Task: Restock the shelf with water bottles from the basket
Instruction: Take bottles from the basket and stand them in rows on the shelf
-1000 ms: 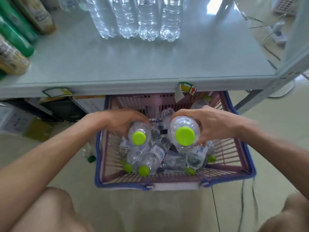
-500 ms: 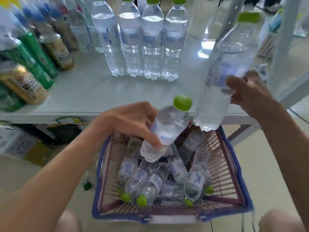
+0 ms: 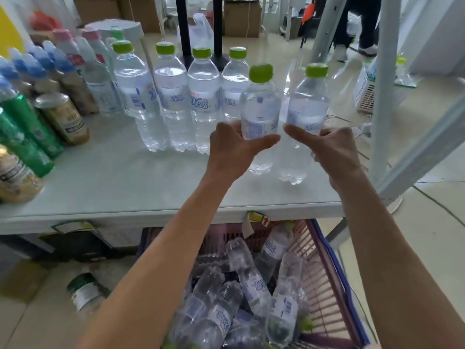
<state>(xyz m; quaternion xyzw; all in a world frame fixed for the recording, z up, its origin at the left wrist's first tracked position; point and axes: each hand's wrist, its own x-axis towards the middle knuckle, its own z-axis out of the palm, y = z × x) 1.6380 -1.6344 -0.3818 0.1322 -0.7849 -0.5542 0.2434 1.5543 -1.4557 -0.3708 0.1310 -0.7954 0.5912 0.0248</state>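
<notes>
L hand (image 3: 232, 149), R hand (image 3: 334, 149) – each grips bottle upright over shelf (image 3: 125, 187).

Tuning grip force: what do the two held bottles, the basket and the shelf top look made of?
Left-held bottle and right-held bottle: clear, glossy thin plastic, likely PET; see-through walls, ribbed lower body.
Basket: moulded slatted plastic, pink with a blue rim, dull sheen.
Shelf top: smooth pale sheet with soft reflections, probably painted metal or laminate.

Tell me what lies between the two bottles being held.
Head view: nothing stands between the left-hand bottle and right-hand bottle; only bare shelf shows through the narrow gap.
</notes>
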